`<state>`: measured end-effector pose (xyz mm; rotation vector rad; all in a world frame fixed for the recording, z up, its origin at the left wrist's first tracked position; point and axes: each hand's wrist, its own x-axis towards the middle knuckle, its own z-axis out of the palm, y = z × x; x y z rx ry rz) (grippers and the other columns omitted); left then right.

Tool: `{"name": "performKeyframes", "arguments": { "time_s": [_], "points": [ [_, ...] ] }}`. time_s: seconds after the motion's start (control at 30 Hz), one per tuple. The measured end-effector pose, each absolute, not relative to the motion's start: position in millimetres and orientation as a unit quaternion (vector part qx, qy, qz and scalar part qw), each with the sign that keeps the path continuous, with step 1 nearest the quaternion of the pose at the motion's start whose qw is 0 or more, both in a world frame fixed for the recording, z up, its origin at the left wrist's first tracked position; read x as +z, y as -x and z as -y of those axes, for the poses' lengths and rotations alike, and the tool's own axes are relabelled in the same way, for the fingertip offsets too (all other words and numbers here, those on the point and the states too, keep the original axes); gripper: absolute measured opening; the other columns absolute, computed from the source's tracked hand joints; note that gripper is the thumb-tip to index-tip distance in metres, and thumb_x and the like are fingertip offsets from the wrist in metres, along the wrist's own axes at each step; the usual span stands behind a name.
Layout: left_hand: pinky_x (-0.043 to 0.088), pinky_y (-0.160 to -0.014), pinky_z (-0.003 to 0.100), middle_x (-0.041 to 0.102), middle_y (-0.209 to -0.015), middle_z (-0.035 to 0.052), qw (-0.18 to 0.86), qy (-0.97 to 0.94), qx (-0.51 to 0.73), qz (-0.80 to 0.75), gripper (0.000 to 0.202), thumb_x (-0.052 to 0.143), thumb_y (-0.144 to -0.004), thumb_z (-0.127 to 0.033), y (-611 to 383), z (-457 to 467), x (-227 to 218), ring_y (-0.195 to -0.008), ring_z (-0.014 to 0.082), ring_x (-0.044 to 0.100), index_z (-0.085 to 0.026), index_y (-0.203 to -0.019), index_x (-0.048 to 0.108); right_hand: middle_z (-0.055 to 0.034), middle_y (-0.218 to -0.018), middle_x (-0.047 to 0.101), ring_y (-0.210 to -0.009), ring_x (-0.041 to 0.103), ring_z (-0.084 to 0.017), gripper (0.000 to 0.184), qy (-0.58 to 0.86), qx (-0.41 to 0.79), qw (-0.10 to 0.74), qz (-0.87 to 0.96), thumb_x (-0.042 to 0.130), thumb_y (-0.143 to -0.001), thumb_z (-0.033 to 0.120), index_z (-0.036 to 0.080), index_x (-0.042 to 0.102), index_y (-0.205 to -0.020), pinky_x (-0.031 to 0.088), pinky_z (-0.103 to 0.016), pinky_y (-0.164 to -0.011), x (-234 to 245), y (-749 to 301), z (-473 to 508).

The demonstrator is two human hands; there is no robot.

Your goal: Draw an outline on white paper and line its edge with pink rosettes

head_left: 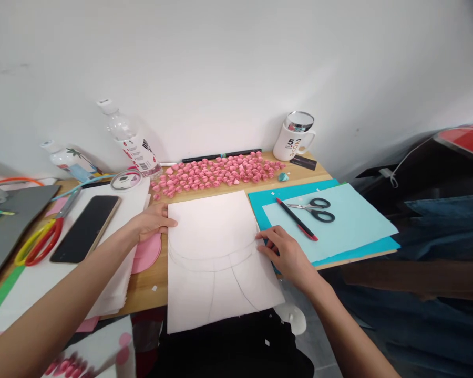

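A white sheet (216, 247) with curved pencil lines lies on the wooden table (150, 286), its lower part hanging over the front edge. My left hand (152, 220) rests at the sheet's upper left corner, fingers curled on the paper's edge. My right hand (286, 252) touches the sheet's right edge with fingertips pinched on it. A pink paper piece (147, 254) lies under my left wrist. Many small pink rolled paper flowers (216, 173) are spread along the back of the table.
Light blue paper (350, 220) on the right carries black scissors (315, 208) and a red-and-black pen (297, 219). A white mug (294, 137) stands behind. On the left lie a phone (85, 227), red-yellow scissors (43, 239), two plastic bottles (130, 139), and a tape measure (125, 180).
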<state>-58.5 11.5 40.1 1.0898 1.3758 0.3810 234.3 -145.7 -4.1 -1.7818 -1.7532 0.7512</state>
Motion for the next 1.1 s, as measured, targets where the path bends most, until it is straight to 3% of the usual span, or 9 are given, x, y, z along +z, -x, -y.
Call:
{"name": "performKeyframes", "arguments": {
  "time_s": [0.23, 0.37, 0.5, 0.7, 0.83, 1.0, 1.1],
  "points": [
    [0.056, -0.059, 0.027, 0.070, -0.073, 0.0014, 0.621, -0.468, 0.162, -0.608, 0.054, 0.083, -0.036, -0.011, 53, -11, 45, -0.073, 0.0197, 0.069, -0.017, -0.084, 0.059, -0.0020, -0.088, 0.049, -0.067, 0.056, -0.014, 0.011, 0.665, 0.317, 0.177, 0.653, 0.052, -0.081, 0.014, 0.020, 0.056, -0.088, 0.047, -0.031, -0.067, 13, -236, 136],
    [0.056, -0.063, 0.030, 0.070, -0.075, 0.0011, 0.614, -0.462, 0.168, -0.618, 0.054, 0.081, -0.035, -0.008, 52, -10, 45, -0.076, 0.0219, 0.069, -0.017, -0.083, 0.057, -0.0009, -0.084, 0.050, -0.066, 0.055, -0.014, 0.008, 0.659, 0.314, 0.227, 0.644, 0.053, -0.080, 0.016, 0.021, 0.048, -0.076, 0.046, -0.029, -0.063, 7, -237, 139],
    [0.055, -0.064, 0.030, 0.070, -0.075, 0.0015, 0.614, -0.465, 0.162, -0.617, 0.056, 0.080, -0.035, -0.008, 53, -11, 44, -0.079, 0.0227, 0.069, -0.018, -0.085, 0.057, -0.0028, -0.085, 0.054, -0.070, 0.056, -0.016, 0.007, 0.664, 0.307, 0.286, 0.619, 0.056, -0.079, 0.020, 0.021, 0.051, -0.084, 0.047, -0.030, -0.062, -3, -238, 144],
    [0.055, -0.062, 0.028, 0.070, -0.075, 0.0017, 0.618, -0.464, 0.162, -0.614, 0.056, 0.080, -0.036, -0.009, 56, -13, 40, -0.080, 0.0226, 0.069, -0.017, -0.086, 0.056, -0.0059, -0.091, 0.058, -0.072, 0.058, -0.017, 0.008, 0.658, 0.313, 0.290, 0.620, 0.054, -0.081, 0.021, 0.020, 0.057, -0.088, 0.049, -0.033, -0.063, -5, -238, 145],
    [0.055, -0.062, 0.028, 0.070, -0.076, 0.0014, 0.623, -0.462, 0.162, -0.611, 0.057, 0.080, -0.037, -0.009, 58, -14, 37, -0.080, 0.0221, 0.069, -0.018, -0.088, 0.056, -0.0051, -0.089, 0.058, -0.072, 0.058, -0.017, 0.008, 0.663, 0.314, 0.287, 0.616, 0.055, -0.081, 0.023, 0.020, 0.058, -0.087, 0.049, -0.032, -0.063, -6, -239, 144],
    [0.055, -0.062, 0.029, 0.070, -0.076, 0.0017, 0.629, -0.461, 0.162, -0.604, 0.057, 0.081, -0.037, -0.012, 59, -15, 37, -0.080, 0.0233, 0.069, -0.018, -0.088, 0.057, -0.0042, -0.084, 0.057, -0.068, 0.057, -0.017, 0.008, 0.656, 0.318, 0.277, 0.626, 0.053, -0.081, 0.023, 0.020, 0.055, -0.073, 0.049, -0.032, -0.064, -4, -238, 143],
    [0.056, -0.064, 0.030, 0.070, -0.076, 0.0021, 0.630, -0.459, 0.159, -0.605, 0.058, 0.083, -0.037, -0.014, 58, -14, 40, -0.081, 0.0238, 0.069, -0.017, -0.088, 0.057, -0.0041, -0.080, 0.058, -0.066, 0.057, -0.017, 0.007, 0.672, 0.316, 0.282, 0.608, 0.052, -0.082, 0.025, 0.021, 0.054, -0.079, 0.048, -0.032, -0.060, -1, -237, 141]
  ]
}}
